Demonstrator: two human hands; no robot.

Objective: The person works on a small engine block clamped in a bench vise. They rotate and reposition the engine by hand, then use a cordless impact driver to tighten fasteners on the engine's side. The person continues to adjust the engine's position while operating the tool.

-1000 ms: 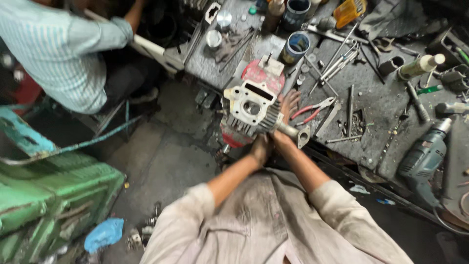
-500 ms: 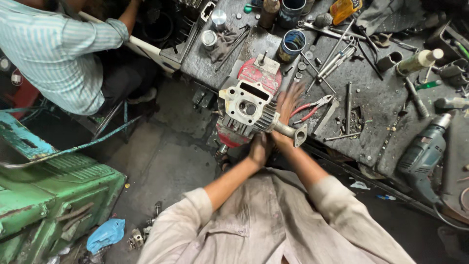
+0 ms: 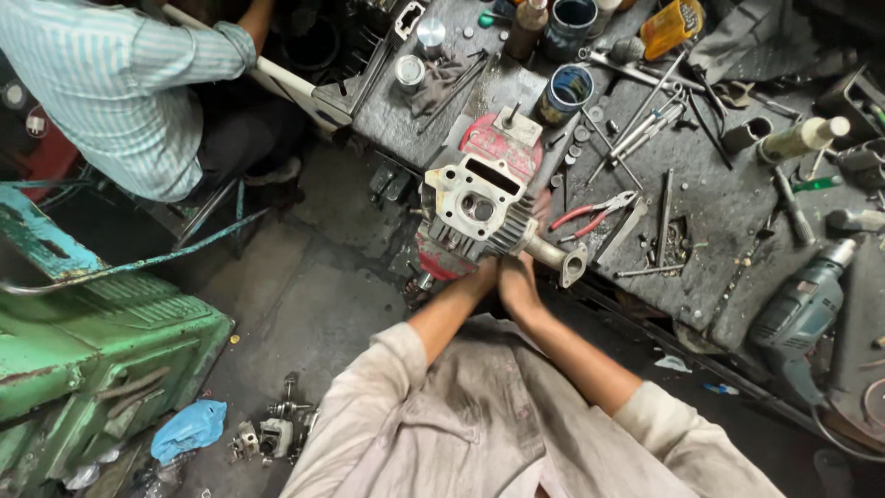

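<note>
Grey cast metal fills the middle of the head view: a finned engine part (image 3: 479, 217) with a flat pale face, round ports and a short pipe ending in a flange on its right, sitting at the near edge of the workbench (image 3: 728, 221) on a red block (image 3: 493, 148). The person's left hand (image 3: 479, 275) and right hand (image 3: 518, 281) press together against its near side, just below the fins; the fingers are tucked under or behind the part, so how far they close cannot be told. This looks like steadying or seating the part, a job that would need a firm, even grip on ribbed, oily metal. Right of it lie red-handled pliers (image 3: 590, 214), thin steel rods and bolts on the dark greasy top. Farther right rests a grey-green drill (image 3: 797, 314). Far left, a co-worker's striped sleeve (image 3: 129, 83) shows.
</note>
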